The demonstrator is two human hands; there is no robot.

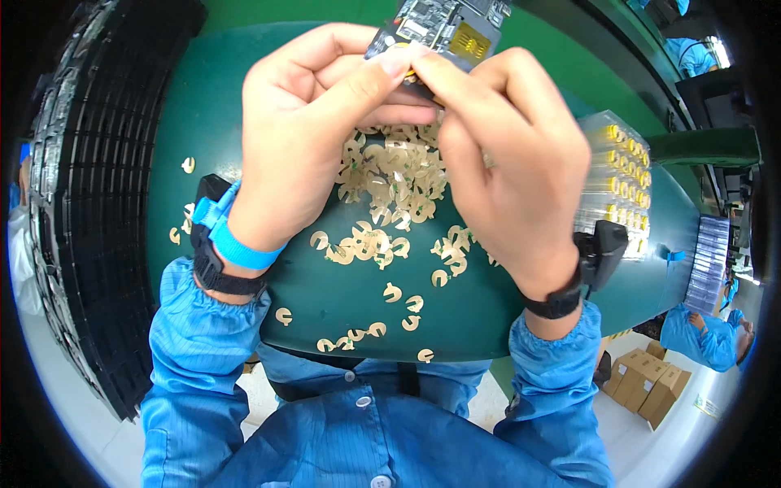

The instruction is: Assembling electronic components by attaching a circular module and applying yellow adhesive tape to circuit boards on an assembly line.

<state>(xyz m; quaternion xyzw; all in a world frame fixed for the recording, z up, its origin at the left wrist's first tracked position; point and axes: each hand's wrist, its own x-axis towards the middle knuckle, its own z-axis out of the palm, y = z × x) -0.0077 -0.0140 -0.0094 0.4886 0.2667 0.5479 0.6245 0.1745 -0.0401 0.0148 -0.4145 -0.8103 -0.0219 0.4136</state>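
A dark circuit board (pixel 443 31) with a gold contact patch is tilted up at the top of the head view. My left hand (pixel 305 122) is closed on its lower left corner, thumb in front and fingers behind. My right hand (pixel 512 138) has its fingers curled, and its index fingertip presses on the board's lower edge beside my left thumb. Between the fingertips shows a sliver of a small yellow part (pixel 410 73); most of it is hidden. Under both hands, a heap of small beige C-shaped pieces (pixel 403 175) lies on the green tabletop (pixel 325 285).
Black slotted trays (pixel 89 187) stack along the left. At the right, a clear tray (pixel 610 183) carries rows of yellow round parts. Stray beige pieces (pixel 390 293) dot the near tabletop. Cardboard boxes (pixel 647 382) sit on the floor, lower right, near another person in blue (pixel 704 337).
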